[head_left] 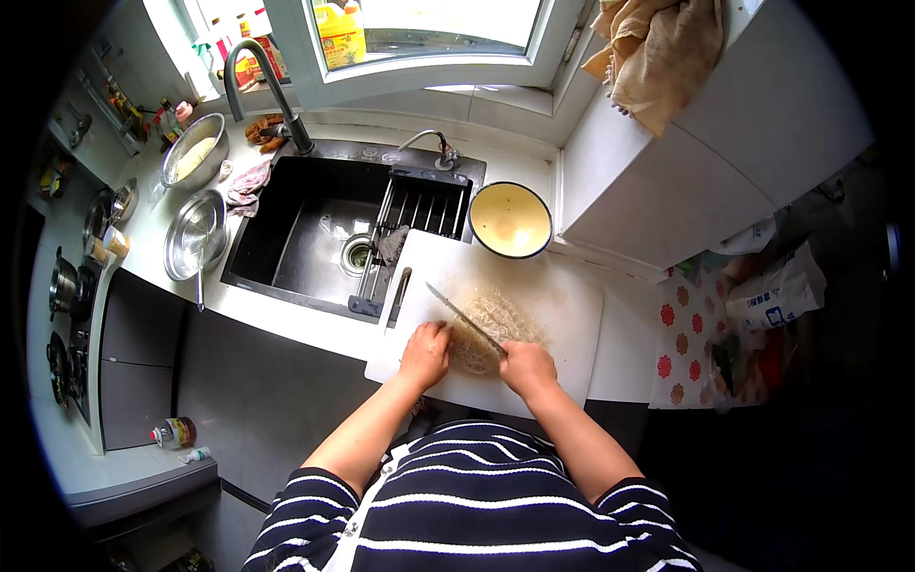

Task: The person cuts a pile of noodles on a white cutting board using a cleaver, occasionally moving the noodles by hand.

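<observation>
My right hand [528, 369] is closed round the handle of a kitchen knife [459, 312]. The blade points up and to the left across a pile of thin, pale translucent strands, which look like glass noodles [496, 313]. My left hand [427, 355] presses its curled fingers on the left edge of the pile, close to the blade; its fingertips are partly hidden. Under the pile lies a white cutting board [572, 319] with a slotted handle at its left side. Just beyond the board stands a cream enamel bowl [511, 220] with a dark rim.
Left of the board is a black sink [300, 214] with a drying rack [427, 205] and a tall faucet [262, 91]. A metal strainer [196, 235] and a steel bowl [195, 153] stand on the left counter. At right, bags [777, 291] rest by a flowered cloth [679, 334].
</observation>
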The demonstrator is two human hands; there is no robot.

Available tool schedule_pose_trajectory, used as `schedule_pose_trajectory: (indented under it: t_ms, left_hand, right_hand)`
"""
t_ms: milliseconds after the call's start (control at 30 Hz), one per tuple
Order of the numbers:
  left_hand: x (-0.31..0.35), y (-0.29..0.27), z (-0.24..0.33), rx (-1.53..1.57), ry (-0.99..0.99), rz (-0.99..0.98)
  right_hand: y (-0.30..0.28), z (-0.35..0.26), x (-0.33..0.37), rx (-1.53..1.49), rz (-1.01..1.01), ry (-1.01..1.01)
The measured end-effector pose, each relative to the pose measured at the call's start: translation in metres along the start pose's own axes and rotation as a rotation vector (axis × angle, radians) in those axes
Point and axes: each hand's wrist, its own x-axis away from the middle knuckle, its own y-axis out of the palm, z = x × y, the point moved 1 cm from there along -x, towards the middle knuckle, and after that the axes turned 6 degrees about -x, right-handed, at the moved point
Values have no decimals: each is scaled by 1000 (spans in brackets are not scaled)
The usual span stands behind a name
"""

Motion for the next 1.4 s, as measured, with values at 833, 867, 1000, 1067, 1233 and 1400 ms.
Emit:
schedule_pose_trajectory:
  t_ms: [833, 867, 1000, 1067, 1233, 1400]
  left_hand:
    - [-1, -9, -1, 29, -22, 14]
    - [0, -8, -1, 27, -17, 18]
    - [1, -8, -2, 29, -12, 15]
    - [0, -8, -1, 32, -11, 12]
    - [4, -11, -3, 16, -39, 15]
    - [9, -13, -7, -13, -71, 19]
  right_hand:
    - [6, 4, -2, -48, 9, 2]
    - [10, 5, -2, -48, 5, -3]
    - [13, 5, -4, -13, -2, 23]
    - [14, 7, -6, -16, 17, -6]
    - [6, 1, -4, -24, -34, -4]
    - [18, 6, -5, -2, -5, -32]
